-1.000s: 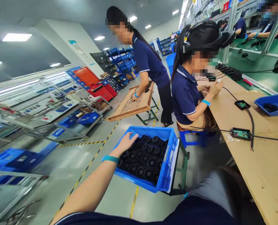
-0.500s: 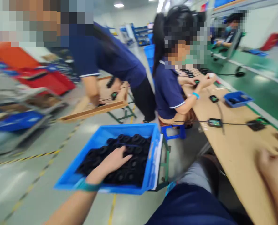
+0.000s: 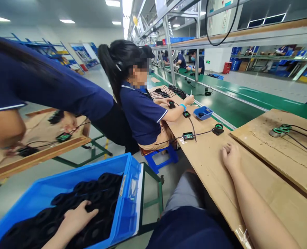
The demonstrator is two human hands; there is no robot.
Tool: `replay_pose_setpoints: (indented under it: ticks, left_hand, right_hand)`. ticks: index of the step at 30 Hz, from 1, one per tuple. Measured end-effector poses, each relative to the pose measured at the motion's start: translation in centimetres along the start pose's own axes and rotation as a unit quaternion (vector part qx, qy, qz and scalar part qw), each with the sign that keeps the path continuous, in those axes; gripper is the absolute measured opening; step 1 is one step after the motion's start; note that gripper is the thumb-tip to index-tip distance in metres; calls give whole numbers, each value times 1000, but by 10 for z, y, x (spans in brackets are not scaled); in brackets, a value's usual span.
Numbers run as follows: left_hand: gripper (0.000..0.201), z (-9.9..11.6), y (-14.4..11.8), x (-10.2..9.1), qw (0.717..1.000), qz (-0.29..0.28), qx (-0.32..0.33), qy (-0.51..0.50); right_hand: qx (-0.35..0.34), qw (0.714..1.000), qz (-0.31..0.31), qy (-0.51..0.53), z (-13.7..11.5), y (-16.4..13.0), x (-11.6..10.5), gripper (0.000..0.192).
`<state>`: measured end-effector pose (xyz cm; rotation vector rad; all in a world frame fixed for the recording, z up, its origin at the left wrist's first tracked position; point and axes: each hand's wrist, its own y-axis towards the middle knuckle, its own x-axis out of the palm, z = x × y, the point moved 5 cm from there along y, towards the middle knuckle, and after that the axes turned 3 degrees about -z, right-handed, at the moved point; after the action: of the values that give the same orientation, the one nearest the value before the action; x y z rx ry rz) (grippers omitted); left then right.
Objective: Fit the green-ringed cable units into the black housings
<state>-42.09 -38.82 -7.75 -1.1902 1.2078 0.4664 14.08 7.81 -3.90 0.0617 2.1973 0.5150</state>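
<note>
Down at the left, inside the blue bin (image 3: 127,209), sit the black ring-shaped parts (image 3: 109,178), heaped loosely against one another, and the left hand (image 3: 78,218) is right there above them! Thumb and forefinger are spread wide, nothing visibly pinched between them; whether the lower fingers touch a part, I cannot tell. Across on the cardboard-covered desk (image 3: 215,169) the right hand (image 3: 231,159) rests, fingers loosely curled, with nothing visible in it, though the palm is hidden.

So how would one of these handle? Light, I'd judge, easily lifted by a single hand. The surface looks dull, rubber or matte plastic, so probably grippy rather than slippery, and sturdy enough to shrug off a knock. Stiff or slightly yielding? Too dark to call! Best hold looks to be across the outer rim, thumb opposite the fingers, or a fingertip hooked into the hollow middle. Watch the crowding, though: neighbours press close and could snag or roll. Far touchier, surely, is the round black housing (image 3: 217,129) beyond the right hand, green circuitry showing and a cable attached.
</note>
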Motion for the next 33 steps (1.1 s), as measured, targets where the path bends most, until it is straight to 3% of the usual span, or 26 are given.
replay_pose_setpoints:
  ticks: [4, 10, 18, 24, 28, 33]
  left_hand:
    - [53, 3, -5, 5, 995, -37, -13, -92]
    - [60, -8, -4, 15, 988, -10, 0, -156]
    - [58, -41, -10, 11, 980, 35, 16, -197]
    - [54, -18, 16, 19, 997, 13, 18, -71]
    - [47, 5, 23, 18, 997, -37, 46, -57]
    - [44, 15, 16, 16, 991, -61, 88, -81]
  right_hand:
    - [7, 1000, -18, 18, 2, 3, 5, 39]
    - [24, 999, -27, 40, 9, 9, 12, 42]
    - [46, 998, -37, 25, 25, 12, 16, 48]
    - [71, 996, -42, 17, 23, 10, 12, 54]
    - [100, 993, -59, 6, 29, 11, 12, 55]
    - [133, 986, -99, 14, 41, 13, 16, 51]
